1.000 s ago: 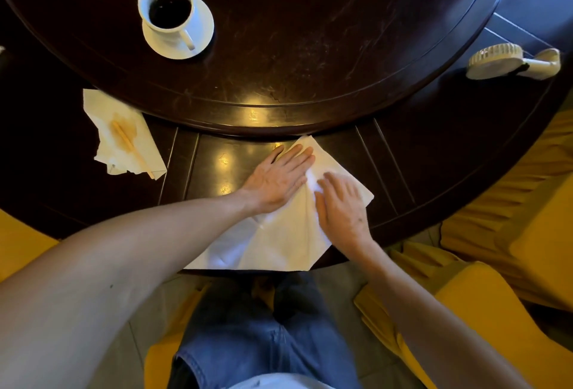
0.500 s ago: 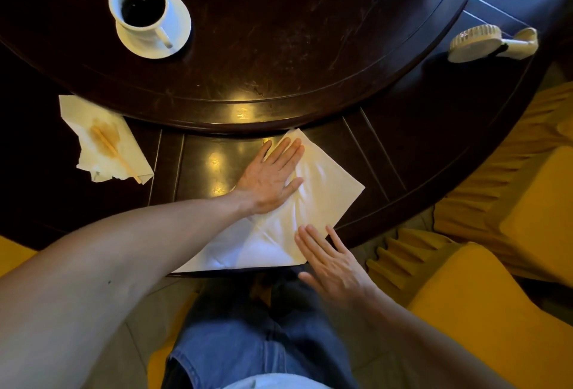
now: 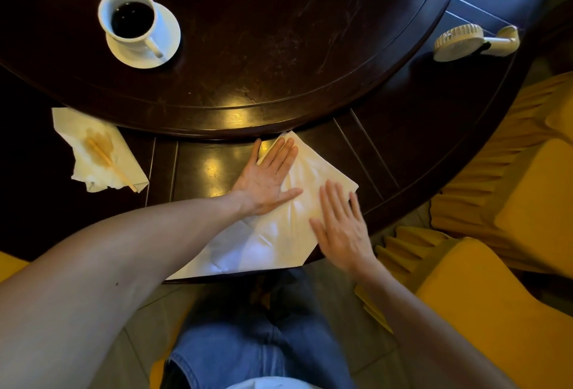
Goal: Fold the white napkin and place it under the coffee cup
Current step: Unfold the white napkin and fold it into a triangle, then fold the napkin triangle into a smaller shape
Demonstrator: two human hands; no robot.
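Both grips lie flat, fingers straight: left hand [image 3: 269, 178] and right hand [image 3: 340, 226] press the white napkin [image 3: 273, 230] at the desk's [image 3: 403, 128] near edge.

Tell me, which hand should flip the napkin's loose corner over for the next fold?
Probably the right hand. It lies flat on the white napkin beside its free right corner, while the left hand is spread flat over the far part, pinning it to the table.

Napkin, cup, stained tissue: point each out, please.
napkin [image 3: 279, 233]: head view, bare middle between the hands.
cup [image 3: 107, 21]: head view, left rim.
stained tissue [image 3: 102, 143]: head view, brown stain.
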